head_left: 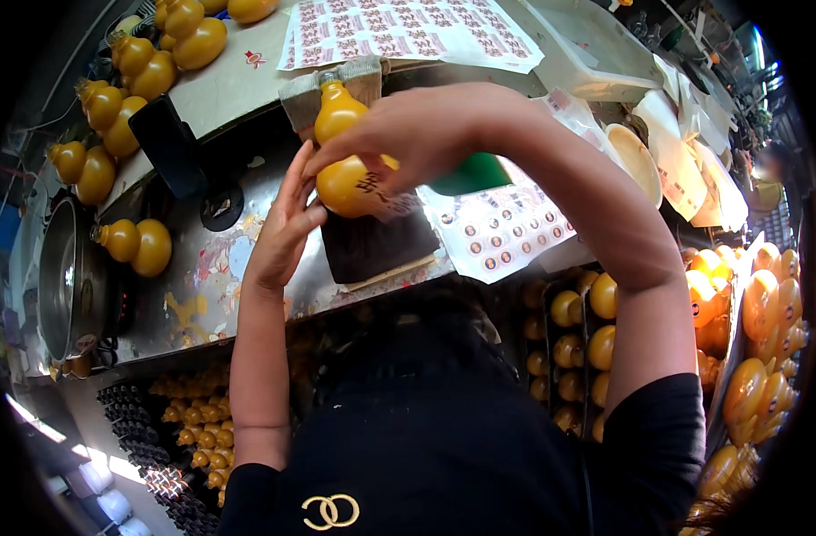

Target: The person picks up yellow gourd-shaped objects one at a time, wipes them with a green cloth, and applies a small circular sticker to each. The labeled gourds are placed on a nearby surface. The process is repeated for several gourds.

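A glossy yellow gourd-shaped bottle (343,189) lies on a dark padded block (372,246), its neck against a cloth-covered rest (365,82). Dark lettering marks its lower bulb. My left hand (285,219) lies along the bottle's left side, fingers stretched out and thumb apart. From above, my right hand (408,134) reaches across the bottle, its fingers bent and partly blurred. A translucent printed film (399,205) shows at those fingers, against the lower bulb; they seem to pinch it. Beside the right wrist is a green flat piece (472,175).
Sheets of printed stickers (506,234) lie right of the block, with another sheet (408,34) behind. More gourd bottles (153,248) stand left, near a phone (169,147) and a metal pan (68,277). A plastic tub (595,54) is at far right. Racked gourds (569,348) sit below.
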A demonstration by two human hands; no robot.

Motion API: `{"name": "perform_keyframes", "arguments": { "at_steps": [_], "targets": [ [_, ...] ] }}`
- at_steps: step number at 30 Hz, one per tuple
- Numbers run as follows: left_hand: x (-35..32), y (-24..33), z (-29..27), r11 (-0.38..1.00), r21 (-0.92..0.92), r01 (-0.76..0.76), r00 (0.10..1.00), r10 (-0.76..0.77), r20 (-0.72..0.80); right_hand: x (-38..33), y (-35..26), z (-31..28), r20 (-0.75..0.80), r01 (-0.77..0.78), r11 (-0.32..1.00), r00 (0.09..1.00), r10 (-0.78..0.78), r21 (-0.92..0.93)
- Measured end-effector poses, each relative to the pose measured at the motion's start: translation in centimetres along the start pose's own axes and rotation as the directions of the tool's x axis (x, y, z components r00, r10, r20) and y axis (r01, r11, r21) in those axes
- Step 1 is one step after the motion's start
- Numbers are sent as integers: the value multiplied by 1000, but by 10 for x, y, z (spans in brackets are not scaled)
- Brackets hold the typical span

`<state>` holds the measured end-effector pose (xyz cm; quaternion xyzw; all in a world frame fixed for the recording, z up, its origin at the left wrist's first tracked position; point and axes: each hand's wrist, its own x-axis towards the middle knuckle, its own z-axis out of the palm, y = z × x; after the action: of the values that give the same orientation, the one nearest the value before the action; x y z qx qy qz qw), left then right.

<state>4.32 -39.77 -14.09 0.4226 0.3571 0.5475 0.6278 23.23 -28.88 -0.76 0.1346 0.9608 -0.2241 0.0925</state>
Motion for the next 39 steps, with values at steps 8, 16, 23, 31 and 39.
{"name": "perform_keyframes", "arguments": {
  "at_steps": [8,16,23,31,39],
  "targets": [
    [8,-7,16,989,150,-18,986,43,-164,14,31,33,-623,-213,921,685,378,325],
    [6,-23,6,985,171,-17,980,50,-190,-15,16,126,-353,-255,624,643,680,738],
    [5,-18,14,977,214,0,974,48,-220,1,42,150,-387,46,466,634,670,883],
    [4,-22,15,978,205,-32,968,81,-236,-4,37,152,-350,9,462,665,659,887],
    [0,-28,11,991,132,-34,976,62,-210,-7,33,152,-379,38,476,663,646,879]
  ]
}}
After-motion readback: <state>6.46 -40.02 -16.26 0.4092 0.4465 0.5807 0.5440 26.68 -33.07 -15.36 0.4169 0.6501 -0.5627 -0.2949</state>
